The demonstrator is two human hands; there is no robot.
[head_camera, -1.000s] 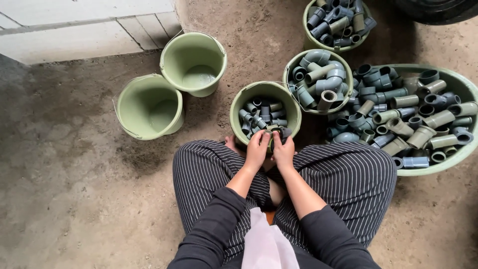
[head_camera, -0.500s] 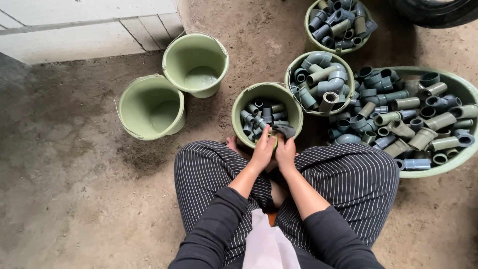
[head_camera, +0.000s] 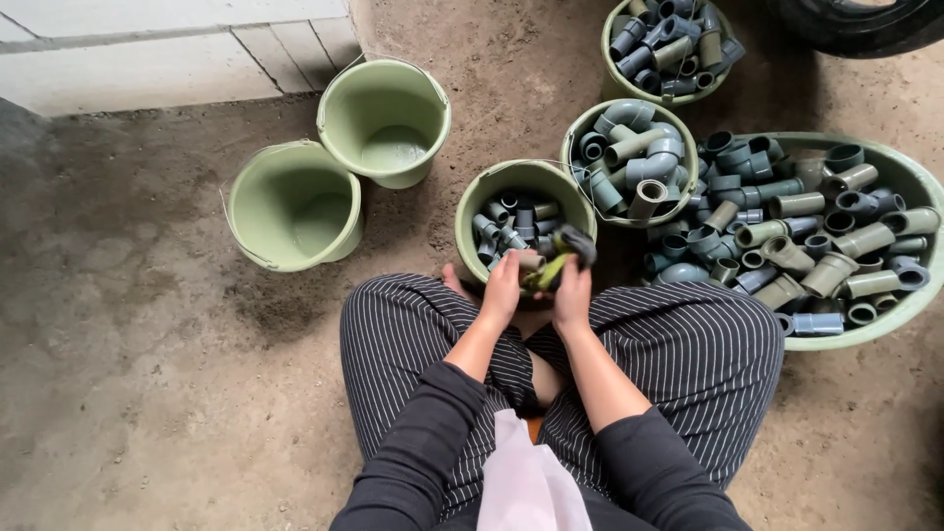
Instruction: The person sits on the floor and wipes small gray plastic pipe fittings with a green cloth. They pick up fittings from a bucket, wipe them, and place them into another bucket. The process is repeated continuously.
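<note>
Both hands meet at frame centre. The left hand [head_camera: 503, 286] and right hand [head_camera: 571, 291] clench one pipe fitting [head_camera: 559, 258] over a green bucket [head_camera: 479, 200].

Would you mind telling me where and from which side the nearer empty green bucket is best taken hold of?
Probably by the rim of the nearer empty green bucket, coming from above. It lies tilted with its mouth open toward the camera and nothing inside, so the thin upper edge is free all round for a grip. A wire handle seems to lie along the rim, but it is too thin to judge. Its smooth, flaring wall offers less hold.
</note>
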